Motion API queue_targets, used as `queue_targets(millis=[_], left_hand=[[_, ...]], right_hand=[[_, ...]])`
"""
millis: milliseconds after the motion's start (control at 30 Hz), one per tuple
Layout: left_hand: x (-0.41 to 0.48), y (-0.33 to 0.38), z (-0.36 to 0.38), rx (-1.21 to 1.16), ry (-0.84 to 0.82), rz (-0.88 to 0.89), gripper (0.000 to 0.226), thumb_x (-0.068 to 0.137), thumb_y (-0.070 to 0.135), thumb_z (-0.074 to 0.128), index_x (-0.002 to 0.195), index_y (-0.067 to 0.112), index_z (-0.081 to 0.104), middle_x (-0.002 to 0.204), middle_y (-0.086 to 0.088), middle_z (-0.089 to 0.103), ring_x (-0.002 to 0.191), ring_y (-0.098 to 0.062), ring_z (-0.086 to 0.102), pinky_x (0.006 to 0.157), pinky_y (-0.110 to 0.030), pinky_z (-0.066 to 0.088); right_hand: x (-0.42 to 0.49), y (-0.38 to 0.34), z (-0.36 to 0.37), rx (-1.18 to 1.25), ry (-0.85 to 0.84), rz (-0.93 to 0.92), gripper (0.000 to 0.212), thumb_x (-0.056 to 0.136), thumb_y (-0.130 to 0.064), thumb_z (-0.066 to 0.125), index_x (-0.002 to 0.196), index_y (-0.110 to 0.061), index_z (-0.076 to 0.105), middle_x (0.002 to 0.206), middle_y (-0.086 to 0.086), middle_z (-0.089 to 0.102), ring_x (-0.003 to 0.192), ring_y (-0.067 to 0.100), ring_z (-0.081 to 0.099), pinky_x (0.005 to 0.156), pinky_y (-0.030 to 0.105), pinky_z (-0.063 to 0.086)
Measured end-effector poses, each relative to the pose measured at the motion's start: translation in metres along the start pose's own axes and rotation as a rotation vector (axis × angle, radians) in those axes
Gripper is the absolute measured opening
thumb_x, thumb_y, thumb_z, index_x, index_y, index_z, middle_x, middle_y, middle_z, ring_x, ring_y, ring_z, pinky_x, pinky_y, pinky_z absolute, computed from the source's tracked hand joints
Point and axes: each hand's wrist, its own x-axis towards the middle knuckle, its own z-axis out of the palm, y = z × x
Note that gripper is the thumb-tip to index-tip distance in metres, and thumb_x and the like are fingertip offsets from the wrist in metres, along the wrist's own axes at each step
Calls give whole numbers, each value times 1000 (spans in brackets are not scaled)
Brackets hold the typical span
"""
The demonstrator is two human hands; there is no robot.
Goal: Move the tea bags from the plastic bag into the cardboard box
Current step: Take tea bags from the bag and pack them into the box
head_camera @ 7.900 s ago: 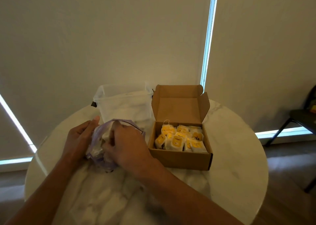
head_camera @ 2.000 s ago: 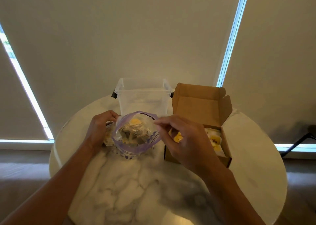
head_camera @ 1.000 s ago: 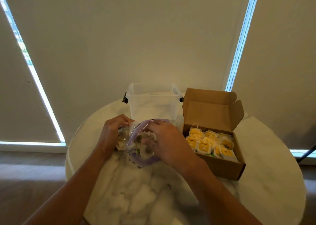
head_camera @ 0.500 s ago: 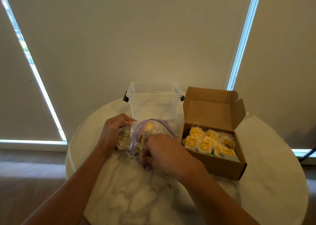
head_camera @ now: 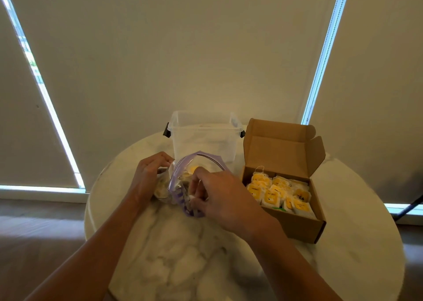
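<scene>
A clear plastic bag point(head_camera: 180, 186) with a purple zip rim lies open on the round marble table point(head_camera: 183, 255). My left hand point(head_camera: 148, 177) grips the bag's left side. My right hand point(head_camera: 219, 197) is at the bag's mouth, its fingers curled round a tea bag point(head_camera: 191, 198) at the rim. More tea bags point(head_camera: 191, 170) show inside, one with a yellow tag. To the right stands the open cardboard box point(head_camera: 297, 225), its lid up, holding several yellow-tagged tea bags point(head_camera: 279, 194).
A clear plastic tub point(head_camera: 203, 138) with black latches stands behind the bag, next to the box. Roller blinds hang behind the table. A dark chair leg point(head_camera: 409, 206) shows at the far right over wooden floor.
Earlier my right hand hung over the box, then went back into the bag. In the last half second it has drawn back toward the bag's rim, curled on a tea bag. The left hand kept its grip.
</scene>
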Motion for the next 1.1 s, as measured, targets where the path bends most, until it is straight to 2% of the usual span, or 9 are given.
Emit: queue_targets(millis=[100, 233, 300, 367, 500, 633, 767, 967, 1100], left_hand=[[-1, 4, 3, -77, 33, -65, 31, 102, -3, 50, 85, 5, 74, 86, 1, 75, 87, -22, 70, 80, -35, 53], [-2, 15, 6, -187, 71, -145, 24, 97, 3, 49, 85, -3, 68, 86, -8, 72, 88, -20, 66, 86, -37, 51], [-3, 17, 5, -183, 73, -151, 24, 98, 3, 48, 85, -4, 67, 87, -9, 72, 89, -19, 66, 87, -35, 52], [-3, 15, 5, -164, 62, -142, 25, 98, 7, 49, 86, -3, 69, 89, -11, 73, 91, -21, 67, 88, -36, 52], [0, 10, 5, -153, 62, -143, 29, 102, 7, 48, 86, -1, 71, 90, -11, 74, 94, -27, 68, 89, -36, 52], [0, 7, 7, -196, 67, -148, 26, 99, 7, 50, 81, 5, 69, 83, -6, 72, 85, -22, 64, 86, -40, 48], [2, 2, 7, -180, 66, -149, 25, 98, 9, 50, 82, 4, 68, 89, -14, 72, 90, -26, 65, 89, -43, 48], [2, 2, 7, -195, 55, -155, 27, 98, 9, 50, 80, 7, 69, 84, -8, 71, 89, -27, 65, 89, -43, 48], [1, 4, 7, -173, 39, -121, 24, 97, 5, 48, 84, 0, 68, 87, -12, 70, 88, -26, 64, 86, -41, 47]], right_hand=[[2, 0, -2, 76, 43, -9, 21, 92, -31, 78, 108, -34, 63, 94, -16, 67, 86, 6, 63, 87, 39, 57], [-4, 4, -25, 296, 225, -13, 13, 94, -25, 79, 107, -26, 78, 100, -16, 74, 90, 2, 69, 80, 20, 58], [-11, 9, -44, 372, 291, 35, 14, 97, -26, 75, 110, -29, 78, 103, -21, 74, 93, -1, 71, 79, 16, 58], [-19, 18, -63, 409, 325, 80, 18, 97, -30, 72, 115, -33, 78, 103, -26, 74, 95, -3, 71, 79, 16, 59], [-35, 42, -91, 420, 445, 126, 23, 96, -31, 75, 119, -33, 78, 107, -20, 77, 101, 0, 73, 84, 22, 62], [-52, 62, -106, 423, 644, 127, 19, 96, -24, 76, 115, -25, 80, 106, -14, 78, 102, 4, 74, 81, 22, 62], [-65, 76, -99, 521, 863, 108, 19, 98, -16, 74, 116, -16, 78, 111, -8, 78, 108, 10, 73, 82, 18, 59], [-68, 85, -84, 596, 922, 93, 19, 98, -12, 73, 117, -11, 77, 112, -5, 78, 109, 14, 73, 85, 22, 59], [-70, 90, -77, 495, 844, 89, 19, 98, -16, 74, 116, -16, 78, 112, -9, 78, 110, 15, 73, 86, 29, 62]])
